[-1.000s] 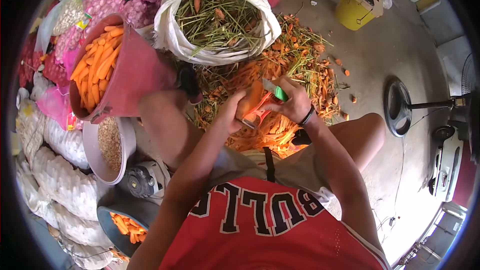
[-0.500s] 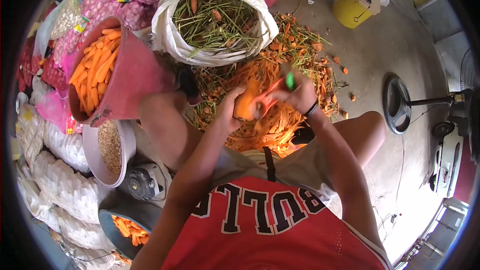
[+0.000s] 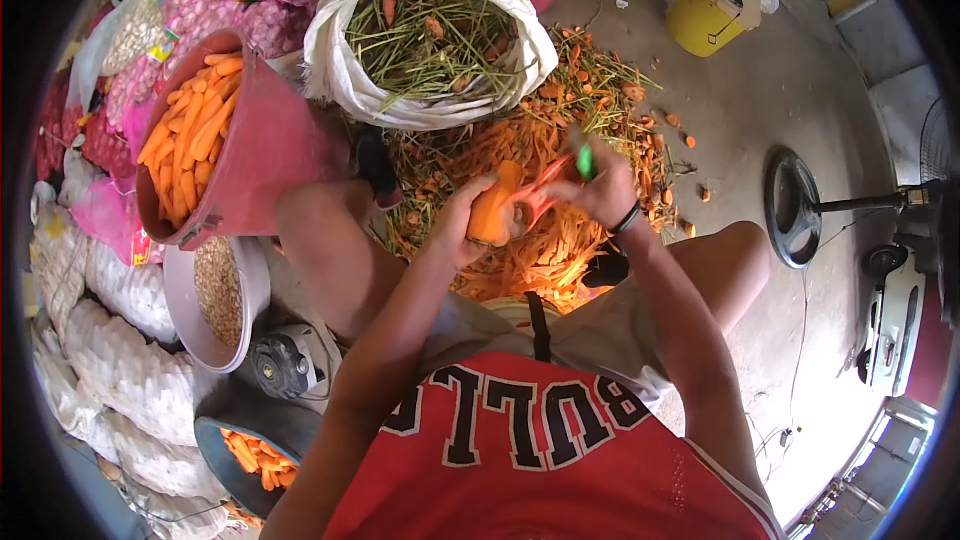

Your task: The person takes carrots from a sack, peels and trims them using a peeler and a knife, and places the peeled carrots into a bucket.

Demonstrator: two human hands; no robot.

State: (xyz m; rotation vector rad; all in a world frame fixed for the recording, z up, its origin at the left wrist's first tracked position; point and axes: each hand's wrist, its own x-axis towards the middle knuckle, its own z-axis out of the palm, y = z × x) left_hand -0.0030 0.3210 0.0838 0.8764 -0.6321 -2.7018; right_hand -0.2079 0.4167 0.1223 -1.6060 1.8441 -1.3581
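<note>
A thick orange carrot (image 3: 493, 210) is gripped in my left hand (image 3: 461, 224), over a heap of orange peelings (image 3: 540, 265). My right hand (image 3: 608, 192) is closed on a red peeler (image 3: 542, 194), whose head is close beside the carrot; motion blurs it, so contact cannot be made out. Something green (image 3: 585, 162) shows at the fingers of my right hand. Beyond both hands stands an open white sack (image 3: 330, 50) with green stalks and a few carrot pieces inside.
At the left a tilted red bucket (image 3: 290, 140) holds peeled carrots, above a pale basin (image 3: 257, 285). A dark tub (image 3: 225, 460) with cut carrots is lower left. Stacked sacks (image 3: 130, 360) line the left side. A yellow bucket (image 3: 695, 25) and a fan base (image 3: 793, 205) are at right.
Compared with the first frame, the red peeler and my right hand have moved slightly right, away from the carrot. The carrot has turned in my left hand, showing more bare orange surface.
</note>
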